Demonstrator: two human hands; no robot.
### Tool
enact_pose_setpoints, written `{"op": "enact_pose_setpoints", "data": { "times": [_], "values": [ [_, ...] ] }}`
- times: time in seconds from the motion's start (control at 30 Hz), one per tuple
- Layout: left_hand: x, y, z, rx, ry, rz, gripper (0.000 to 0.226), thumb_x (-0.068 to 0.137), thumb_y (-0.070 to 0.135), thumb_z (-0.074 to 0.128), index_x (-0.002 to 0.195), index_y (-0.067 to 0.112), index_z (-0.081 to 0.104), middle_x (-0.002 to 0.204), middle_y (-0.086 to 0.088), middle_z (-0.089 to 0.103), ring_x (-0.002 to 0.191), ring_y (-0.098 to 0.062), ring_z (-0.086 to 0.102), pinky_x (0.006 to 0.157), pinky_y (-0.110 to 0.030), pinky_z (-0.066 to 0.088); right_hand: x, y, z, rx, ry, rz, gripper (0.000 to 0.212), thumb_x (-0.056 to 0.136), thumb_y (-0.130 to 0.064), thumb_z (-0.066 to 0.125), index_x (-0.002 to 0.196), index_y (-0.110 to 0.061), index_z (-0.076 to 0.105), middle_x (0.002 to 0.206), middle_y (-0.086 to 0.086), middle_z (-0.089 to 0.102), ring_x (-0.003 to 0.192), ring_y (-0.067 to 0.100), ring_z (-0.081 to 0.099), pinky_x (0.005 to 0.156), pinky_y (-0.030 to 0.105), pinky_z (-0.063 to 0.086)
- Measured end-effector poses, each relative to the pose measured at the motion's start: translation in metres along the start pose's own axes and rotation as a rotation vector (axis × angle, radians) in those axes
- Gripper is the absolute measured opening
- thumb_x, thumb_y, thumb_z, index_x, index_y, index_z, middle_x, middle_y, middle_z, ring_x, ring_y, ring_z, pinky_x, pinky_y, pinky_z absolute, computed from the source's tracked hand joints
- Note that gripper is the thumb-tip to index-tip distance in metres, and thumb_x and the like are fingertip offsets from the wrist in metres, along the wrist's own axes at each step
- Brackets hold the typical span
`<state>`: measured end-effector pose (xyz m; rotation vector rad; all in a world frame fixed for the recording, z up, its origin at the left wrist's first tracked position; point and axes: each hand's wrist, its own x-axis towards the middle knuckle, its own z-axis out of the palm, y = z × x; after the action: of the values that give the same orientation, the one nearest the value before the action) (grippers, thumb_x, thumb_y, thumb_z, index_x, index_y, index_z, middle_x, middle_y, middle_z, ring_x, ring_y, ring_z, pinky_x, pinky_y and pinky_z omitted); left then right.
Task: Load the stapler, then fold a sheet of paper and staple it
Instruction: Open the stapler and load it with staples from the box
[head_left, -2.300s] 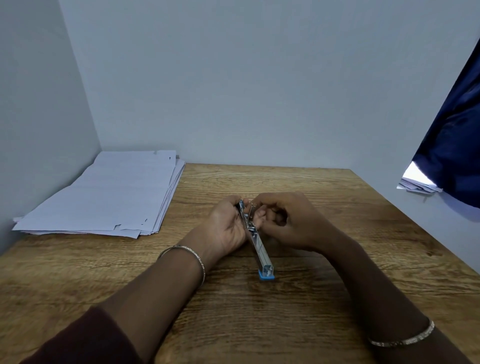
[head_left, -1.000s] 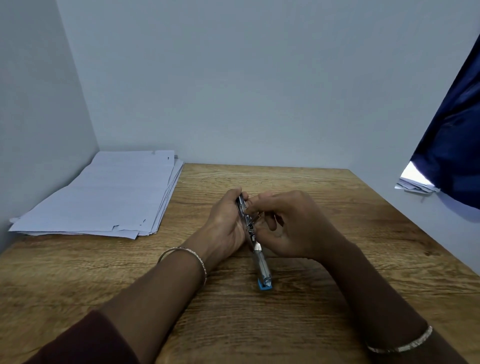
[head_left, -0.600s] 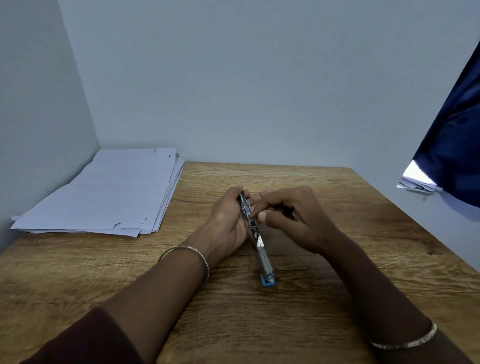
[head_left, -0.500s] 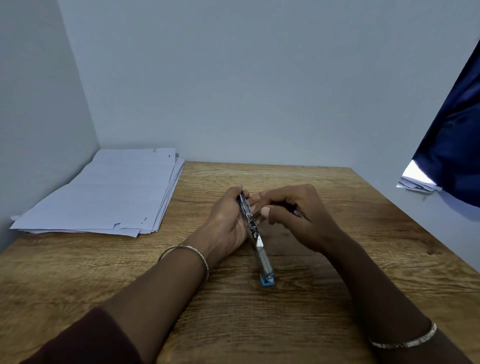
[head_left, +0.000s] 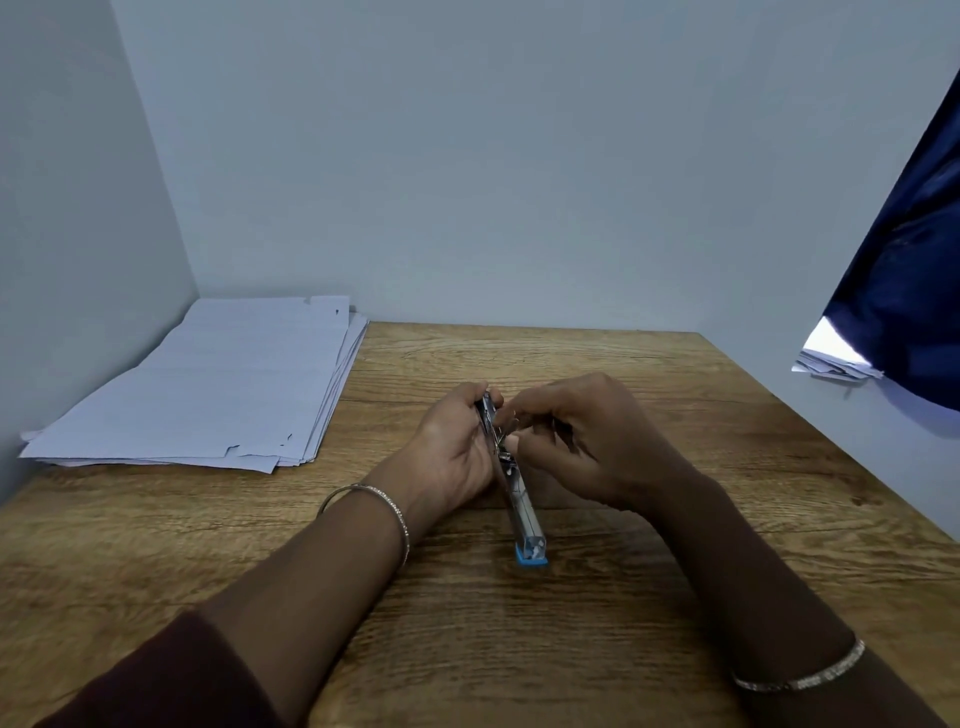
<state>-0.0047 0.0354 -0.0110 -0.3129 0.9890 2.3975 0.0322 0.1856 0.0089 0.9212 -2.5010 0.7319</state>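
On the wooden table (head_left: 519, 649) the stapler (head_left: 522, 514) stands mid-table, its blue end nearest. The left hand (head_left: 452, 452) curls around its far end; the right hand (head_left: 582, 436) pinches fingertips at its middle, contents too small to tell. A paper stack (head_left: 208, 384) lies far left.

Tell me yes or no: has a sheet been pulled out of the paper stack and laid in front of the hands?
No: the paper stack lies at the far left, and only the stapler is between the left hand and right hand.
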Motion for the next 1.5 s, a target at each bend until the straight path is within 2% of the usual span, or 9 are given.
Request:
{"op": "enact_pose_setpoints", "data": {
  "times": [0.1, 0.23, 0.5, 0.87, 1.0, 1.07, 1.2, 1.3, 1.5],
  "values": [
    [-0.002, -0.001, 0.002, 0.032, -0.001, -0.012, 0.023, 0.109, 0.031, 0.037, 0.116, 0.010, 0.044, 0.113, -0.020, 0.054, 0.100, -0.028, 0.059, 0.090, -0.038, 0.051, 0.001, -0.001, -0.001, -0.069, -0.010, 0.017, 0.024, 0.084, -0.035, 0.060, 0.089, -0.019, 0.077, 0.061, 0.001, 0.067, 0.054, 0.016, 0.058, 0.054, 0.036, 0.047],
    [-0.001, -0.001, 0.002, 0.019, -0.032, -0.016, 0.020, 0.109, 0.031, 0.036, 0.113, 0.012, 0.042, 0.106, -0.019, 0.052, 0.089, -0.027, 0.059, 0.109, -0.039, 0.043, 0.001, -0.003, 0.000, -0.148, 0.003, 0.011, 0.039, 0.083, -0.047, 0.050, 0.095, -0.022, 0.078, 0.062, -0.004, 0.068, 0.055, 0.011, 0.061, 0.054, 0.032, 0.050],
    [-0.003, 0.002, 0.000, -0.131, -0.107, -0.012, 0.042, 0.111, 0.029, 0.031, 0.081, 0.006, 0.047, 0.065, -0.027, 0.069, 0.047, -0.032, 0.071, 0.043, -0.045, 0.060, 0.002, 0.012, 0.002, 0.131, 0.179, 0.146, 0.025, 0.085, -0.023, 0.066, 0.106, -0.019, 0.077, 0.064, 0.001, 0.071, 0.046, 0.005, 0.049, 0.051, 0.018, 0.035],
    [0.000, 0.002, -0.001, -0.156, -0.058, -0.013, 0.037, 0.109, 0.033, 0.034, 0.107, 0.002, 0.054, 0.104, -0.020, 0.062, 0.086, -0.028, 0.063, 0.096, -0.041, 0.052, 0.004, 0.011, 0.012, 0.147, -0.039, 0.176, 0.022, 0.084, -0.018, 0.072, 0.107, -0.019, 0.071, 0.065, -0.009, 0.059, 0.058, 0.000, 0.053, 0.058, 0.010, 0.037],
    [-0.004, 0.003, 0.001, -0.157, -0.103, -0.038, 0.053, 0.109, 0.035, 0.031, 0.098, -0.009, 0.059, 0.082, -0.029, 0.069, 0.058, -0.034, 0.073, 0.052, -0.045, 0.063, 0.005, 0.011, 0.016, 0.248, 0.025, 0.193, 0.019, 0.092, -0.026, 0.067, 0.110, -0.021, 0.069, 0.065, 0.003, 0.062, 0.055, -0.001, 0.050, 0.055, 0.008, 0.038],
    [-0.005, 0.003, 0.002, -0.150, -0.097, -0.028, 0.051, 0.110, 0.033, 0.029, 0.091, -0.005, 0.057, 0.069, -0.027, 0.070, 0.054, -0.034, 0.073, 0.054, -0.044, 0.064, 0.007, 0.011, 0.018, 0.342, 0.091, 0.221, 0.015, 0.095, -0.021, 0.070, 0.109, -0.017, 0.068, 0.070, 0.006, 0.071, 0.054, -0.004, 0.059, 0.053, 0.008, 0.041],
    [0.001, 0.001, 0.001, -0.110, -0.070, 0.000, 0.055, 0.110, 0.034, 0.029, 0.130, -0.009, 0.057, 0.124, -0.030, 0.068, 0.121, -0.038, 0.065, 0.098, -0.046, 0.053, 0.010, 0.012, 0.023, 0.346, 0.135, 0.254, 0.009, 0.093, -0.008, 0.071, 0.102, -0.005, 0.070, 0.078, 0.010, 0.075, 0.060, 0.004, 0.070, 0.057, 0.015, 0.052],
    [0.002, 0.001, 0.001, -0.075, -0.038, 0.015, 0.059, 0.110, 0.036, 0.030, 0.148, -0.007, 0.042, 0.143, -0.028, 0.057, 0.134, -0.036, 0.056, 0.100, -0.047, 0.050, 0.010, 0.012, 0.025, 0.294, 0.116, 0.264, 0.007, 0.094, -0.005, 0.070, 0.099, -0.002, 0.073, 0.080, 0.014, 0.075, 0.063, 0.011, 0.071, 0.059, 0.017, 0.054],
    [0.002, 0.001, 0.000, -0.026, 0.000, 0.057, 0.031, 0.109, 0.032, 0.038, 0.094, 0.008, 0.052, 0.084, -0.018, 0.067, 0.071, -0.028, 0.067, 0.070, -0.042, 0.061, 0.009, 0.005, 0.023, 0.094, 0.178, 0.205, 0.012, 0.089, -0.009, 0.073, 0.097, -0.012, 0.082, 0.077, 0.005, 0.078, 0.065, 0.022, 0.069, 0.063, 0.036, 0.056]
  ]
}}
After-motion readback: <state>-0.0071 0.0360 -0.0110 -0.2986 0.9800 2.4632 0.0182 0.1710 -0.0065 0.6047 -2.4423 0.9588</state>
